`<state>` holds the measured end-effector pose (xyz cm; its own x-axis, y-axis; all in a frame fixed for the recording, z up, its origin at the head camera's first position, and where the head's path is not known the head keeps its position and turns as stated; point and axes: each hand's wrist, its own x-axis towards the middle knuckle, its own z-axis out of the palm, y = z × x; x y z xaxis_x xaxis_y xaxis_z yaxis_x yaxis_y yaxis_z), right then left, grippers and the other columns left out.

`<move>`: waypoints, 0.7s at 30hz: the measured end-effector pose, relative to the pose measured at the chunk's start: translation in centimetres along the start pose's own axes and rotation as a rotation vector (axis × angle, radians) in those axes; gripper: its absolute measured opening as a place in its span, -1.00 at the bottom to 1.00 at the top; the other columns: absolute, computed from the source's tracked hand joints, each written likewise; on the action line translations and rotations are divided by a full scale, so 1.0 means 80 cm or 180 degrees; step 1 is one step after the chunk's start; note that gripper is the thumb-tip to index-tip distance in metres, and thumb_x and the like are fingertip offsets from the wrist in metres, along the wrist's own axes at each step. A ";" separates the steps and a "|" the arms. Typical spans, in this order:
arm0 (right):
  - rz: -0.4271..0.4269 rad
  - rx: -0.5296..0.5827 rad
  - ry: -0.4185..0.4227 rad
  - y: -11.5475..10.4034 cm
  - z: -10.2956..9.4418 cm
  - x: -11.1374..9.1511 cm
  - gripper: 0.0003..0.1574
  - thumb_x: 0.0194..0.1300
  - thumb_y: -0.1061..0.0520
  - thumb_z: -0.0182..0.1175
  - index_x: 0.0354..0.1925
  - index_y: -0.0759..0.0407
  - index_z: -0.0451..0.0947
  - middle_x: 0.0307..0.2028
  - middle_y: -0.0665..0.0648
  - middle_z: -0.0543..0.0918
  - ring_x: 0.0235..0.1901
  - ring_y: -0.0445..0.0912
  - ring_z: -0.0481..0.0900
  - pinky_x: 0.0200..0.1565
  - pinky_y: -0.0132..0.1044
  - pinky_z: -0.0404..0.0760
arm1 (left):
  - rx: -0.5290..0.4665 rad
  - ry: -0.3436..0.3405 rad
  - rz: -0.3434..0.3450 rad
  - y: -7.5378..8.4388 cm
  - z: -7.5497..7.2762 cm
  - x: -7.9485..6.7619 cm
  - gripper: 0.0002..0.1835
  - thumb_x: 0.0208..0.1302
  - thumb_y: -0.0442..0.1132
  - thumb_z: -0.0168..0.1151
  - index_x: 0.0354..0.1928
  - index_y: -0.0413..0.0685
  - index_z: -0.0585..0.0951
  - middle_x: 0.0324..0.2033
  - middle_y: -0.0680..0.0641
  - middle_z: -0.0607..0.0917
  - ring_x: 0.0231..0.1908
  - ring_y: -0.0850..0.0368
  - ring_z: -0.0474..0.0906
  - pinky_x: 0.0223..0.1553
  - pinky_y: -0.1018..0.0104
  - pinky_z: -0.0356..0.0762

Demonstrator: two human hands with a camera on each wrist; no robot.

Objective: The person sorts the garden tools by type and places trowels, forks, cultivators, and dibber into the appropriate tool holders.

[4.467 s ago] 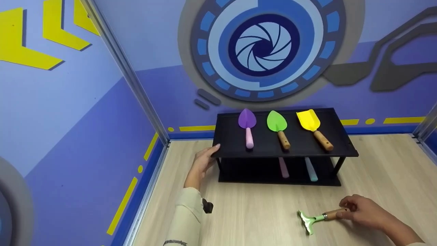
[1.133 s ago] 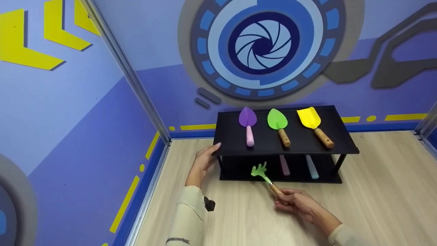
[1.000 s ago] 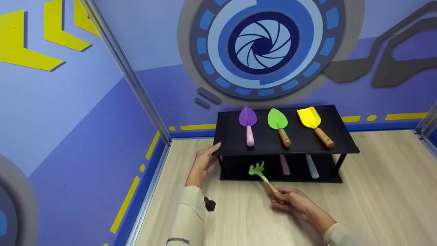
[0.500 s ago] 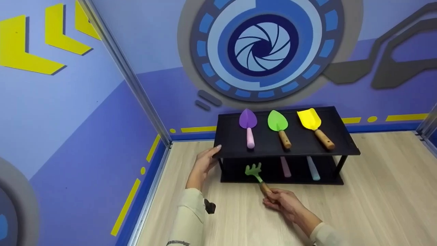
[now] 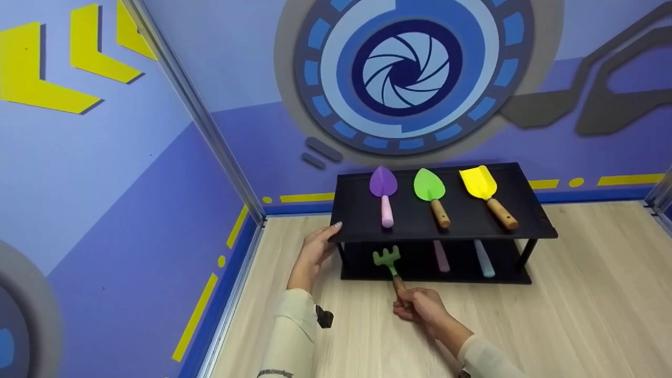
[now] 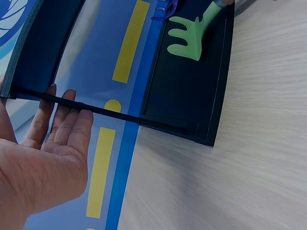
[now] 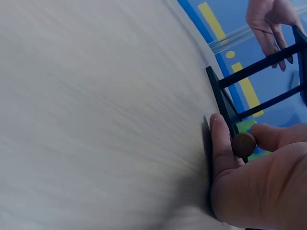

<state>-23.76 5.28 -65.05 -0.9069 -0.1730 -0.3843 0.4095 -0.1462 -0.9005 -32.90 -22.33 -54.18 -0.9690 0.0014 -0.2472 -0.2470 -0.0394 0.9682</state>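
Observation:
My right hand (image 5: 428,310) pinches the wooden handle of a small green hand rake (image 5: 388,258), tines pointing away into the gap between the tiers of a black two-tier rack (image 5: 354,215). The left wrist view has the green tines (image 6: 189,40) over the lower tier (image 6: 184,86), near its left end. My left hand (image 5: 314,249) holds the rack's upper left corner, thumb on top, fingers behind the side post (image 6: 110,113). On the upper tier lie a purple trowel (image 5: 384,182), a green trowel (image 5: 429,186) and a yellow shovel (image 5: 480,184).
On the lower tier rest a pink handle (image 5: 441,256) and a light blue handle (image 5: 484,258); the upper tier hides their heads. Purple tines (image 6: 165,9) show there in the left wrist view. A patterned wall (image 5: 236,142) stands behind the rack, another panel (image 5: 105,220) at the left.
The right hand has picked up the hand rake from the table at the right, brought it left to the rack, and turned its tines straighter toward the lower tier. The left hand stays on the corner.

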 end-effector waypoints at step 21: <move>-0.0257 -0.0527 -0.0595 0.002 0.006 0.020 -0.12 0.44 0.19 0.33 0.46 0.62 0.16 -0.14 0.37 0.80 -0.36 -0.06 0.82 -0.28 -0.21 0.88 | 0.0011 0.0051 0.0009 -0.003 0.000 0.001 -0.31 0.34 0.20 0.46 0.29 -0.15 0.66 0.33 -0.16 0.68 0.47 -0.11 0.53 0.61 -0.04 0.40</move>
<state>-25.09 4.56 -65.69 -0.8956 -0.3464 -0.2793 0.3005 -0.0081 -0.9537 -32.93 -22.31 -54.40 -0.9694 -0.0147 -0.2449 -0.2443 -0.0360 0.9690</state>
